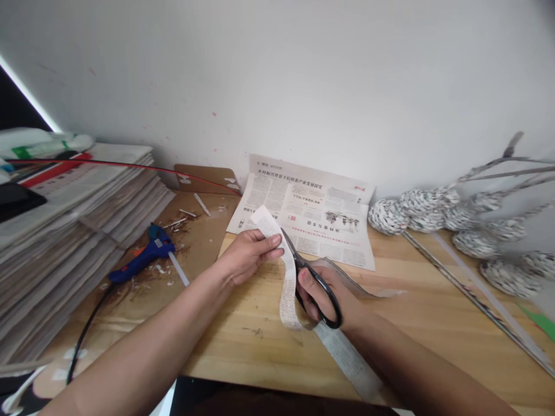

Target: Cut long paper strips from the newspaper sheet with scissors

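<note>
From the head view, the only one, I see both my hands at work over the middle of the worktop (247, 358). My left hand (243, 254) pinches a narrow strip of printed paper (288, 289) between thumb and fingers, near its upper end, which sticks up past my fingertips. My right hand (323, 292) grips the black scissors (299, 260), blades pointing to the upper left, right beside the strip's right edge; I cannot tell whether they bite into it. The strip hangs in a curve below my left hand. A wider paper length (347, 358) emerges below my right hand towards the bottom of the frame, but my hand hides whether the two join. I judge the step in hand to be trimming or slitting paper lengthwise. The next move, as I see it, calls for a steady pinch, the strip kept taut, and the blades lined up along it, clear of my left fingertips. Behind lies a newspaper sheet (299, 202), centre frame; a blue glue gun (143, 257) sits left of centre, beside the stacked papers (104, 231), and woven paper bundles (388, 216) rest at the right.
</note>
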`<move>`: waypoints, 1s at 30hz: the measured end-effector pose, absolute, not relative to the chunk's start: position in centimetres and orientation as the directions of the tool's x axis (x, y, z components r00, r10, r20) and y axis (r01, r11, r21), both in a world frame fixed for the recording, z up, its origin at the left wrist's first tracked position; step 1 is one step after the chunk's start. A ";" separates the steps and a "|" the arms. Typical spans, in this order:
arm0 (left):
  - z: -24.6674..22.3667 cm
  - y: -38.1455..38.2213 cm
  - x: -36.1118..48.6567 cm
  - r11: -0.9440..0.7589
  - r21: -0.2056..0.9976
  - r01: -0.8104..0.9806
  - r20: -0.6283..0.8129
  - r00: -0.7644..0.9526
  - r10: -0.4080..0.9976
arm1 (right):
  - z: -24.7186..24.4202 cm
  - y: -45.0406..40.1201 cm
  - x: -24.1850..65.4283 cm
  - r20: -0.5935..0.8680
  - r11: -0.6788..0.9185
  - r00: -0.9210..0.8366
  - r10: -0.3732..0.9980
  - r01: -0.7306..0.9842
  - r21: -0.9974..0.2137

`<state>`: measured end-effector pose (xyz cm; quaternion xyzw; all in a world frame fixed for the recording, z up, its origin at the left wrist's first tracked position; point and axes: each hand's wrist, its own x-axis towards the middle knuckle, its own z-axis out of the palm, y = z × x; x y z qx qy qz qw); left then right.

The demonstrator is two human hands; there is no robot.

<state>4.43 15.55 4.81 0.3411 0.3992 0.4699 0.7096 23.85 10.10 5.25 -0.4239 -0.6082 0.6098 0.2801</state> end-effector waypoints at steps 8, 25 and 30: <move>5.2 15.5 4.8 0.298 0.857 -0.422 -0.241 0.184 0.953 | 5.4 10.1 24.3 -0.206 -0.115 -0.511 0.835 0.204 -0.972; 4.6 15.2 5.4 0.326 0.846 -0.422 -0.251 0.224 0.942 | 4.9 9.7 23.8 -0.186 -0.121 -0.488 0.853 0.162 -0.979; 4.9 15.3 5.2 0.302 0.843 -0.445 -0.233 0.204 0.951 | 4.8 9.8 23.6 -0.167 -0.117 -0.482 0.860 0.132 -0.984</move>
